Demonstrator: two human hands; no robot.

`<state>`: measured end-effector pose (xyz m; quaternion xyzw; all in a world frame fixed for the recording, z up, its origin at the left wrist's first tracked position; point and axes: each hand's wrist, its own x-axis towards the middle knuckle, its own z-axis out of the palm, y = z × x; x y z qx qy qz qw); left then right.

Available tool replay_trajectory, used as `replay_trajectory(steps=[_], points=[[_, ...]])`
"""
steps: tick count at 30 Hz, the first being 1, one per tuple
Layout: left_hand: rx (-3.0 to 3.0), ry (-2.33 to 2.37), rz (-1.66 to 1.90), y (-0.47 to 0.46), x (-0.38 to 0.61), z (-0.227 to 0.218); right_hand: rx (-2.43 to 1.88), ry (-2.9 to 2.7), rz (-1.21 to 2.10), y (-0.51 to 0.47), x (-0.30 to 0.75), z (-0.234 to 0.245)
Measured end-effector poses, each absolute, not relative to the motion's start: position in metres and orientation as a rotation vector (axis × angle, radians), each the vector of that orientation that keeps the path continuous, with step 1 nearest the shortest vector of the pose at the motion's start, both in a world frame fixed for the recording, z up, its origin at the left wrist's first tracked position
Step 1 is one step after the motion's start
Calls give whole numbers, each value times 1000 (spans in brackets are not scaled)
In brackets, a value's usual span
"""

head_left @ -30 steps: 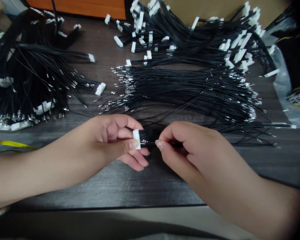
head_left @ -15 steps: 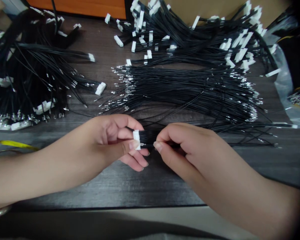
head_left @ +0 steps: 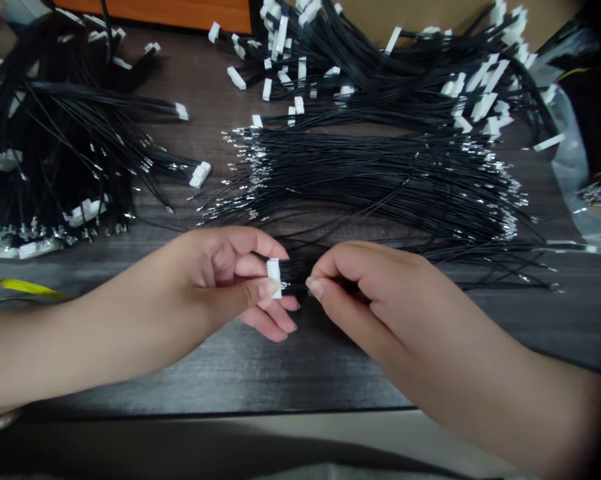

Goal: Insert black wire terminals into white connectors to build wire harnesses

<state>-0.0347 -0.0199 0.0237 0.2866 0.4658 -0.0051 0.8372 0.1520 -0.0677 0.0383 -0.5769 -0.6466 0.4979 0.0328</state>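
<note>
A white connector housing (head_left: 274, 277) is pinched between the thumb and fingers of my left hand (head_left: 235, 280). Several black wires (head_left: 294, 272) run out of its right side toward my right hand (head_left: 355, 287). The thumb and forefinger of that hand pinch a thin black wire, whose metal tip lies at the lower part of the housing's right edge, by my left thumb. Whether the tip sits inside a slot is too small to tell. My right fingers partly hide the wires behind them.
Behind my hands lies a wide bundle of loose black wires (head_left: 355, 177) with metal terminals at both ends. Finished-looking cables with white connectors (head_left: 370, 67) are piled at the back. Another tangled wire pile (head_left: 65, 133) fills the left. A clear plastic bag (head_left: 570, 167) is at right.
My right hand has shifted very slightly left, bringing the wire's metal tip closer against the white connector housing. My left hand keeps its hold.
</note>
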Motion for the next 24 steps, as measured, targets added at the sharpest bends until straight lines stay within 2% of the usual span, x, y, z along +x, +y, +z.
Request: replay_trajectory(steps=[12,24], points=[[603,1006,42,-24,-36,22,-1802,-2019,1438,-68,147,36],[641,982,37,-25,-36,22,-1785,-1922,1551,-68,149,38]])
